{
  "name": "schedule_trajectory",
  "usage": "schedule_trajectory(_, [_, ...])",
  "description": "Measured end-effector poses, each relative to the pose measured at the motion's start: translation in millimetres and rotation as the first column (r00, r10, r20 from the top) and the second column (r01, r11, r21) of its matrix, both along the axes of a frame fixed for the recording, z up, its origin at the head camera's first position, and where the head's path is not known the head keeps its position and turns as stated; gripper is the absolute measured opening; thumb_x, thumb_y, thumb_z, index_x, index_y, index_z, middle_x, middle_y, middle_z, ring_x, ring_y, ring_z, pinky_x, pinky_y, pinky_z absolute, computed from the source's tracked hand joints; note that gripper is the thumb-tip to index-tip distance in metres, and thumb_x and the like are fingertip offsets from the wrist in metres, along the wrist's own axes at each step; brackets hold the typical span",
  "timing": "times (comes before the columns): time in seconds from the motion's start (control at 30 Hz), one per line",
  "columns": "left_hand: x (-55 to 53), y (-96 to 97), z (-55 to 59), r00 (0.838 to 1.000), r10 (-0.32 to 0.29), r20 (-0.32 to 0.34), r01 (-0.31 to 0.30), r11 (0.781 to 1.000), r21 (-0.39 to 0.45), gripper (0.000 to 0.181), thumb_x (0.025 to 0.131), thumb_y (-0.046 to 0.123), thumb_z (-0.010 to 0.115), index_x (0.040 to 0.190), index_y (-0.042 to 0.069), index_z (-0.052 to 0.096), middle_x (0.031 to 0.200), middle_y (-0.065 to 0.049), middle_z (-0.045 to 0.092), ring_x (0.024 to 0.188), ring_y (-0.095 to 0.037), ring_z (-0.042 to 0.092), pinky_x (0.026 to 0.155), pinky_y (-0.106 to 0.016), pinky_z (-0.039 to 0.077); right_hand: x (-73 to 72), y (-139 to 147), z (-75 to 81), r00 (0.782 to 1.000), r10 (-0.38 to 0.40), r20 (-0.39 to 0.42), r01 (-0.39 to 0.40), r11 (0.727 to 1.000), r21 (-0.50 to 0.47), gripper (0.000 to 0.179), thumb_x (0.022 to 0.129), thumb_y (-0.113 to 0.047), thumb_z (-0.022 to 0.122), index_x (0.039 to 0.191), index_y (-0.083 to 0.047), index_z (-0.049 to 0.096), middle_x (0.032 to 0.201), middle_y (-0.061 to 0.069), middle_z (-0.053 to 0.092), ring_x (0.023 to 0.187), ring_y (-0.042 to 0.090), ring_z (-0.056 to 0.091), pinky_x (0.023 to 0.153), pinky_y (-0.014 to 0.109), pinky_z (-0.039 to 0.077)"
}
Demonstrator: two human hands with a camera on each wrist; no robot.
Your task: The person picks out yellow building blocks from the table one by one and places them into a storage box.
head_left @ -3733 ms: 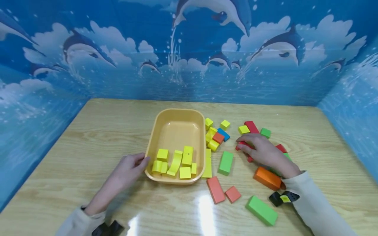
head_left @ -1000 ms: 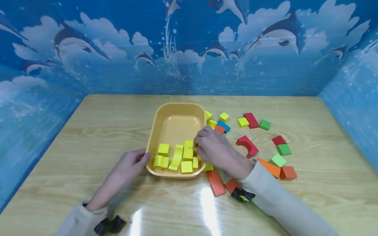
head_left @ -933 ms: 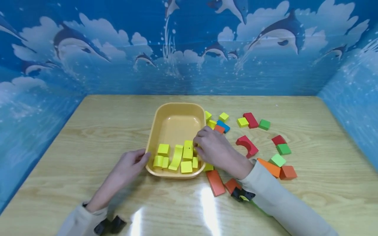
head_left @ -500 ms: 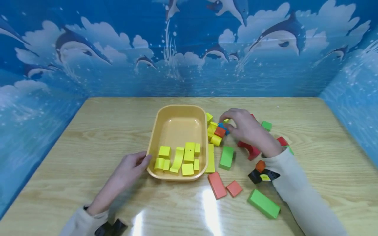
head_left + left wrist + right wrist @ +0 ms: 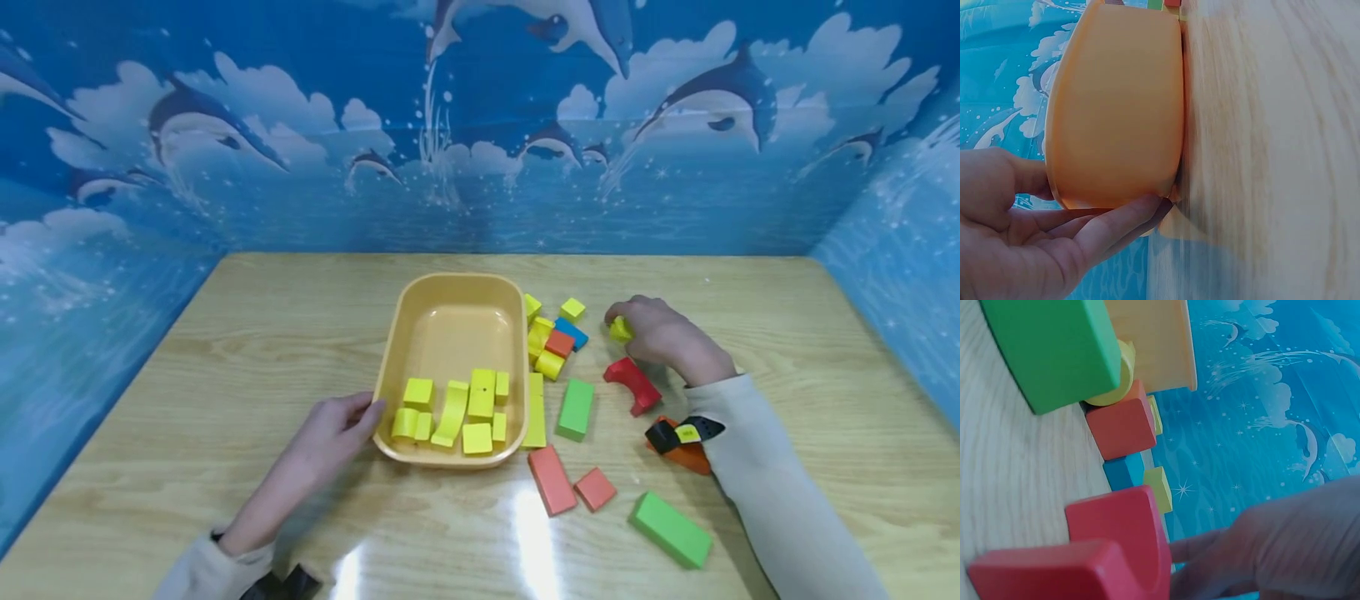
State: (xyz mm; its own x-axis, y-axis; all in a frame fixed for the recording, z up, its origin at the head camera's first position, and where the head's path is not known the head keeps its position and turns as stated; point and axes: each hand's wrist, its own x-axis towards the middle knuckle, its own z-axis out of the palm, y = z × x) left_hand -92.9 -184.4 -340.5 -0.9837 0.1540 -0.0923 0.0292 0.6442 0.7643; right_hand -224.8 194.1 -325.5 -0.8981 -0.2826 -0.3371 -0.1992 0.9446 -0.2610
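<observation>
Left hand [image 5: 330, 437] grips tray [image 5: 457, 333] at its near-left corner. Right hand [image 5: 667, 337] pinches yellow block [image 5: 620, 329], well right of tray. Yellow blocks [image 5: 482, 396] sit inside tray, near end. Right of tray: a green block [image 5: 575, 408] nearby, red arch [image 5: 633, 385] farther out, blue block [image 5: 573, 332] touching orange block [image 5: 559, 343].

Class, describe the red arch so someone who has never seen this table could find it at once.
In the head view, start at the tan tray and look right, past the green block nearest it, to the right hand gripping a yellow block. Just below that hand sits the red arch; its scooped-out curve sets it apart from the straight-edged green block.
</observation>
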Motion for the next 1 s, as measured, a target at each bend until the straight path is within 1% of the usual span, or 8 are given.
schedule_trajectory(0.17, [-0.1, 0.5, -0.2, 1.000, 0.001, 0.000, -0.001, 1.000, -0.011, 0.031, 0.100, 0.012, 0.049, 0.118, -0.010, 0.061, 0.094, -0.014, 0.070, 0.067, -0.015, 0.051, 0.056, -0.026, 0.043, -1.2, 4, -2.0, 1.000, 0.018, -0.002, -0.018, 1.000, 0.017, 0.039, 0.086, 0.002, 0.061, 0.124, 0.002, 0.056, 0.128, 0.028, 0.050, 0.111, 0.041, 0.043, 0.090, 0.053, 0.043])
schedule_trajectory(0.3, [0.5, 0.7, -0.7, 1.000, 0.004, 0.004, -0.004, 1.000, -0.020, 0.031, 0.100, 0.013, 0.049, 0.119, -0.009, 0.062, 0.097, -0.014, 0.070, 0.071, -0.015, 0.053, 0.059, -0.027, 0.044, -2.4, 4, -3.9, 0.999, 0.036, -0.023, -0.035, 0.999, 0.024, 0.034, 0.088, -0.004, 0.063, 0.122, 0.002, 0.057, 0.124, 0.026, 0.053, 0.108, 0.039, 0.046, 0.090, 0.053, 0.042])
schedule_trajectory(0.53, [0.9, 0.5, -0.1, 1.000, 0.007, 0.009, -0.007, 1.000, -0.018, 0.031, 0.101, 0.014, 0.049, 0.118, -0.009, 0.062, 0.094, -0.013, 0.070, 0.067, -0.015, 0.051, 0.057, -0.027, 0.043, -3.0, 0, -7.1, 0.998, 0.031, -0.055, -0.031, 0.999, 0.012, 0.033, 0.087, -0.002, 0.061, 0.120, 0.001, 0.059, 0.117, 0.024, 0.056, 0.098, 0.034, 0.048, 0.082, 0.048, 0.045])
schedule_trajectory(0.63, [0.2, -0.1, 0.5, 1.000, 0.000, 0.003, 0.000, 1.000, -0.015, 0.031, 0.100, 0.012, 0.049, 0.118, -0.009, 0.062, 0.093, -0.013, 0.070, 0.066, -0.015, 0.051, 0.056, -0.026, 0.043, 0.5, -5, -4.1, 0.994, 0.038, -0.101, -0.039, 0.999, -0.008, 0.034, 0.087, -0.002, 0.060, 0.122, 0.000, 0.059, 0.115, 0.023, 0.056, 0.093, 0.033, 0.049, 0.077, 0.045, 0.046])
schedule_trajectory(0.73, [-0.5, 0.1, 0.8, 1.000, -0.013, 0.000, 0.013, 1.000, -0.012, 0.031, 0.100, 0.012, 0.049, 0.119, -0.009, 0.061, 0.097, -0.015, 0.070, 0.069, -0.015, 0.053, 0.058, -0.026, 0.044, 7.6, -13, 3.6, 0.976, 0.053, -0.214, -0.065, 0.997, -0.049, 0.034, 0.088, -0.001, 0.062, 0.122, 0.000, 0.060, 0.111, 0.022, 0.056, 0.086, 0.030, 0.051, 0.072, 0.043, 0.047])
schedule_trajectory(0.87, [-0.6, 0.1, 1.0, 1.000, -0.023, 0.008, 0.023, 1.000, -0.009, 0.032, 0.100, 0.013, 0.049, 0.120, -0.010, 0.060, 0.096, -0.014, 0.070, 0.068, -0.015, 0.052, 0.057, -0.027, 0.044, 18.9, -36, 24.8, 0.928, 0.098, -0.360, -0.152, 0.980, -0.125, 0.034, 0.088, 0.000, 0.065, 0.121, -0.001, 0.061, 0.108, 0.019, 0.057, 0.082, 0.029, 0.054, 0.069, 0.042, 0.050])
schedule_trajectory(0.93, [-0.6, -0.5, 0.8, 1.000, -0.020, 0.013, 0.020, 1.000, -0.013, 0.032, 0.100, 0.013, 0.049, 0.120, -0.009, 0.060, 0.086, -0.011, 0.068, 0.064, -0.015, 0.049, 0.055, -0.027, 0.042, 22.5, -56, 36.2, 0.908, 0.146, -0.392, -0.221, 0.963, -0.153, 0.035, 0.087, 0.001, 0.065, 0.121, -0.003, 0.062, 0.109, 0.017, 0.058, 0.084, 0.028, 0.056, 0.070, 0.040, 0.051])
schedule_trajectory(1.0, [-0.2, -1.7, 0.1, 1.000, -0.013, 0.002, 0.013, 1.000, -0.016, 0.031, 0.100, 0.013, 0.049, 0.118, -0.009, 0.062, 0.079, -0.008, 0.065, 0.062, -0.015, 0.048, 0.053, -0.027, 0.041, 24.6, -81, 43.0, 0.893, 0.219, -0.394, -0.305, 0.937, -0.171, 0.035, 0.087, 0.000, 0.067, 0.121, -0.005, 0.063, 0.110, 0.014, 0.060, 0.087, 0.026, 0.057, 0.071, 0.038, 0.052])
